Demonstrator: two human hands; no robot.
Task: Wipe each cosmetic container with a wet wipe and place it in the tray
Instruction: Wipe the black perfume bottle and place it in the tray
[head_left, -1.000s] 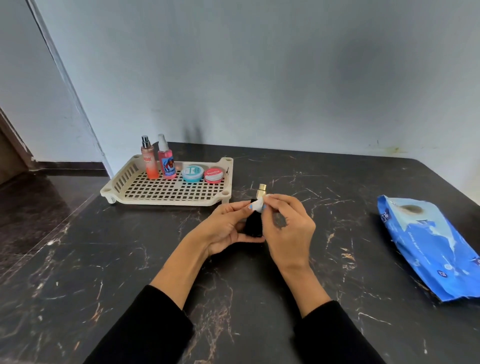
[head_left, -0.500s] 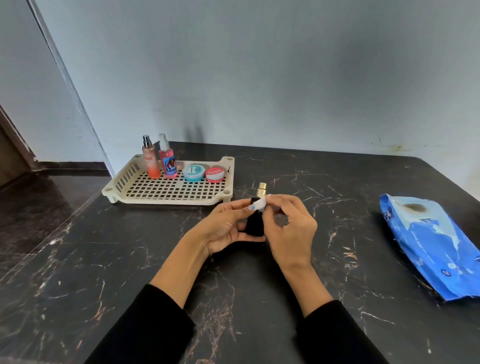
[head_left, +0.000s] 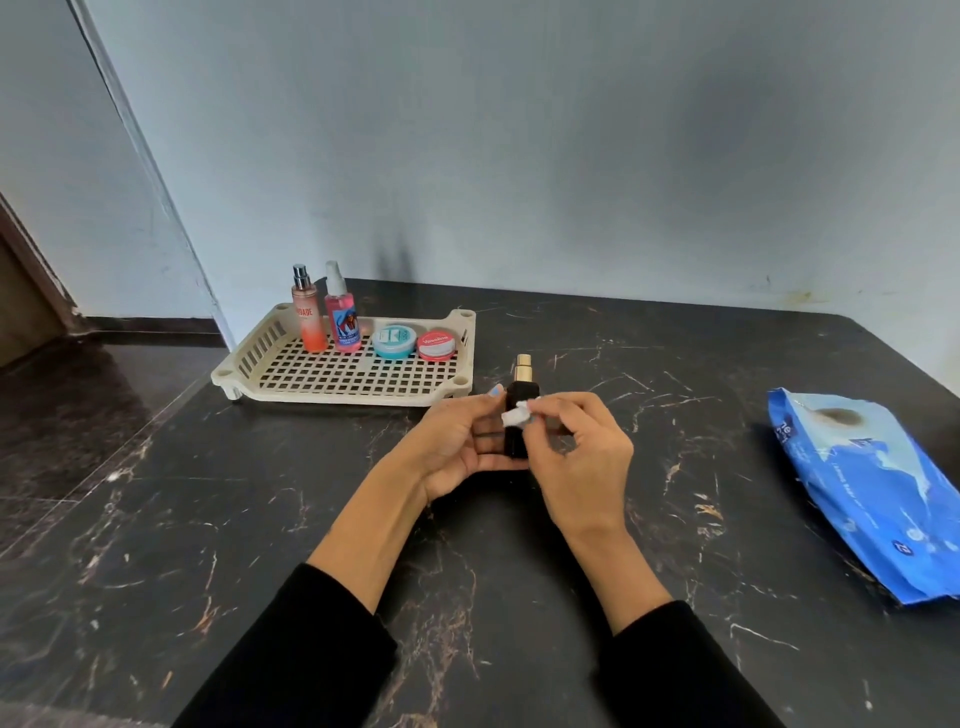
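The left hand (head_left: 457, 447) grips a small black bottle (head_left: 519, 415) with a gold spray top, held upright above the dark marbled bench (head_left: 260, 545), fingers curled around its left side. The right hand (head_left: 582, 467) pinches a small crumpled white wet wipe (head_left: 516, 415) between thumb and fingertips and presses it against the front of the bottle. Behind and to the left of the hands, a cream perforated tray (head_left: 291, 382) sits on the bench. Along its far side stand, left to right, an orange spray bottle (head_left: 308, 317), a pink spray bottle (head_left: 343, 317), a teal round tin (head_left: 394, 343) and a red round tin (head_left: 436, 345). A blue wipes packet (head_left: 872, 493) lies flat on the bench, well apart to the right.
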